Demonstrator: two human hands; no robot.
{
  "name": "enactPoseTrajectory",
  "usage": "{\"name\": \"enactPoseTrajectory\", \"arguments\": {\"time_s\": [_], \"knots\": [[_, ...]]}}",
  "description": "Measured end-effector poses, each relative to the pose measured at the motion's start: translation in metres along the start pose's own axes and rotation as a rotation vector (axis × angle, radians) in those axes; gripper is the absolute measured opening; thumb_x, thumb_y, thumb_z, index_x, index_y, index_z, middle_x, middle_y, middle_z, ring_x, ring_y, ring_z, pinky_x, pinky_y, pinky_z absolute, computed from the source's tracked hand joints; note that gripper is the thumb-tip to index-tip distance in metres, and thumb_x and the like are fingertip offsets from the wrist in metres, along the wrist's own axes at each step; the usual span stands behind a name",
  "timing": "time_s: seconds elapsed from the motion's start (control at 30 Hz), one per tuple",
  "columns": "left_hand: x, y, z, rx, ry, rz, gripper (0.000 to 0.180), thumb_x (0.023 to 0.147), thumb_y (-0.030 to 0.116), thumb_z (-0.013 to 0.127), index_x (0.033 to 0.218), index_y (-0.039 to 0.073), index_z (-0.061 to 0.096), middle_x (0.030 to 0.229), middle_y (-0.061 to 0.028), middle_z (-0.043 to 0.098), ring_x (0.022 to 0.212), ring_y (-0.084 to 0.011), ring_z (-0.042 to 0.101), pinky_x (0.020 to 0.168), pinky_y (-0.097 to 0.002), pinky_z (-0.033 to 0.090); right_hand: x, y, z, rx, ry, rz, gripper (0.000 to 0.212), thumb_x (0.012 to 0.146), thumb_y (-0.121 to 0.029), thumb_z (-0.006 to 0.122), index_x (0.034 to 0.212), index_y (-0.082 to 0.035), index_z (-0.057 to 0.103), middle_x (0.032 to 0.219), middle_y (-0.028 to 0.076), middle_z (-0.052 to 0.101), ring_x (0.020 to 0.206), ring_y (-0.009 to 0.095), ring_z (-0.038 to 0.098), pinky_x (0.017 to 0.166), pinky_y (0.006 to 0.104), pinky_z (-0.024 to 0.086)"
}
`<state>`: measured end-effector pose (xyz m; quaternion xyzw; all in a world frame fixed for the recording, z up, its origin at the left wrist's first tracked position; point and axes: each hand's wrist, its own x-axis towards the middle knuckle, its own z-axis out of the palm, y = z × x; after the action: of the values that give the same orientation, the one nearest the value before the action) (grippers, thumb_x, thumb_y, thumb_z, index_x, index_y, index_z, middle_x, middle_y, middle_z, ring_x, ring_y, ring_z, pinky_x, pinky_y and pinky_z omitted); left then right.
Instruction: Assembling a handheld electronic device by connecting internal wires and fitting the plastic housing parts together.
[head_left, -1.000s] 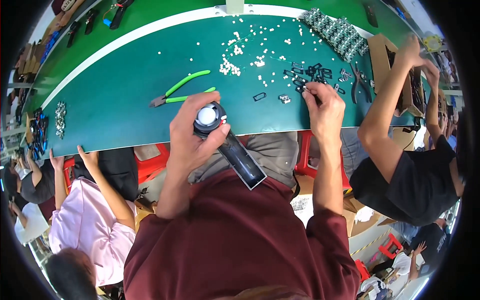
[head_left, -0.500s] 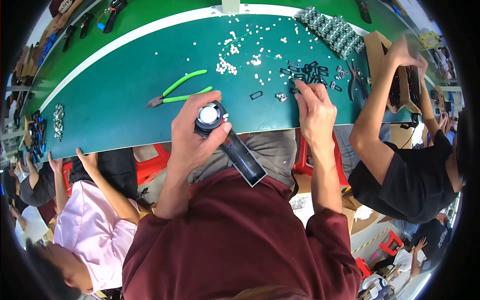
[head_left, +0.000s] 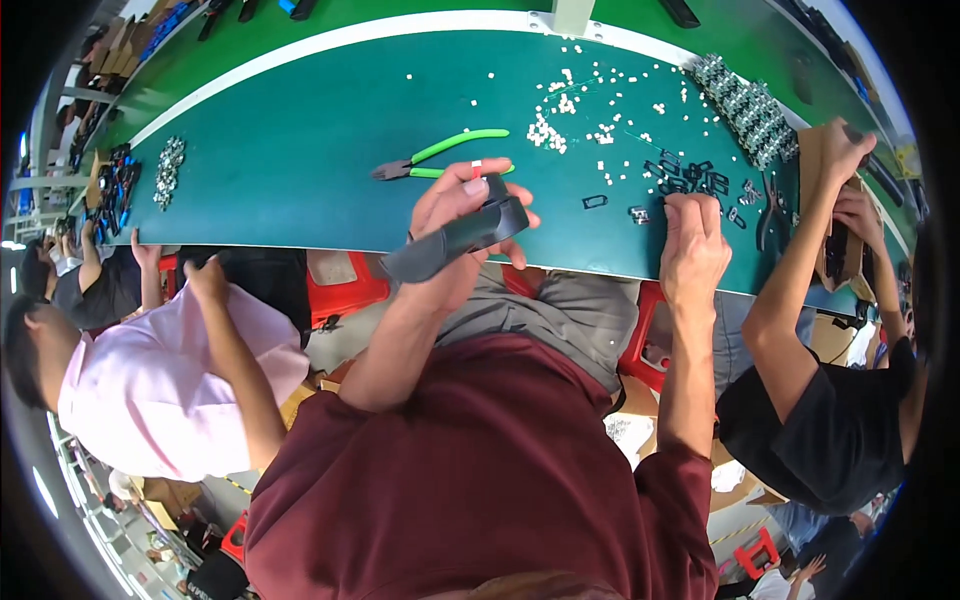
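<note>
My left hand (head_left: 465, 197) is closed around a black flashlight-shaped housing (head_left: 440, 248), tilted above the table's near edge. A small red-and-white piece shows by my thumb. At the right, the pinched fingertips of my right hand (head_left: 696, 245) touch the near side of a pile of small black rectangular frames (head_left: 705, 178); what they grip, if anything, is hidden. One loose black frame (head_left: 595, 202) and a small metallic part (head_left: 639, 215) lie left of that hand. Green-handled cutters (head_left: 445, 150) rest just beyond my left hand.
Tiny white blocks (head_left: 548, 132) are scattered across the green table (head_left: 300, 150). Stacked circuit boards (head_left: 745, 110) and dark pliers (head_left: 770, 215) lie at the right. A co-worker's hands reach over a cardboard box (head_left: 818, 165) there. Another person in pink (head_left: 170, 380) sits left.
My left hand has turned the housing over, hiding its round white end and open side. My right hand's fingers have drawn together at the frame pile. The whole view has shifted.
</note>
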<state>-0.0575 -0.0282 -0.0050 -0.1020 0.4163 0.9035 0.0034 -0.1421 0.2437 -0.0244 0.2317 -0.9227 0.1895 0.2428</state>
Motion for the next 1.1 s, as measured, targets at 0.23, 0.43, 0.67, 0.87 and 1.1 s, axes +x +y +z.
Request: {"name": "enactPoseTrajectory", "arguments": {"time_s": [0.23,0.43,0.67,0.87,1.1], "knots": [[0.003,-0.007,0.004,-0.152,-0.008,-0.033,0.044,0.105,0.03,0.057,0.135,0.0,0.049,0.111,-0.0203,0.066,0.095,-0.032,0.071,0.062,-0.0426,0.061,-0.009,-0.082,-0.02,1.357,-0.149,0.633,0.011,0.102,-0.006,0.064,0.11,0.0,0.066,0.092,0.008,0.07,0.057,0.007,0.055,0.048,0.0202,0.044],[-0.001,-0.009,0.019,0.072,0.095,0.269,0.036,0.103,0.018,0.055,0.135,0.002,0.051,0.116,-0.0187,0.064,0.096,-0.0266,0.07,0.072,-0.0371,0.061,-0.007,-0.112,-0.012,2.243,-0.38,0.85,0.024,0.105,-0.007,0.058,0.128,-0.001,0.057,0.099,0.01,0.072,0.074,0.01,0.07,0.044,0.0228,0.048],[0.009,-0.02,0.015,0.522,-0.002,1.001,0.062,0.102,0.037,0.057,0.148,0.01,0.025,0.128,-0.0313,0.055,0.097,-0.0333,0.067,0.078,-0.0418,0.059,-0.012,-0.125,-0.018,2.441,-0.428,0.937,0.017,0.105,-0.002,0.054,0.122,-0.001,0.057,0.101,0.011,0.07,0.086,0.017,0.076,0.049,0.0295,0.056],[0.01,-0.013,0.0,0.789,-0.264,1.369,0.072,0.085,0.024,0.086,0.13,0.01,0.031,0.129,-0.0357,0.054,0.111,-0.0465,0.066,0.09,-0.0506,0.059,-0.038,-0.111,-0.012,2.388,-0.636,0.91,0.017,0.1,-0.002,0.05,0.106,0.007,0.062,0.101,0.02,0.072,0.087,0.029,0.074,0.073,0.0456,0.065],[0.008,-0.006,-0.01,0.886,-0.386,1.232,0.049,0.078,0.022,0.089,0.105,0.004,0.053,0.131,-0.0319,0.058,0.111,-0.0459,0.064,0.089,-0.0529,0.054,-0.047,-0.104,-0.005,2.505,-0.702,0.988,0.041,0.094,-0.013,0.069,0.123,0.014,0.061,0.11,0.021,0.071,0.092,0.029,0.075,0.082,0.0507,0.066]]}}
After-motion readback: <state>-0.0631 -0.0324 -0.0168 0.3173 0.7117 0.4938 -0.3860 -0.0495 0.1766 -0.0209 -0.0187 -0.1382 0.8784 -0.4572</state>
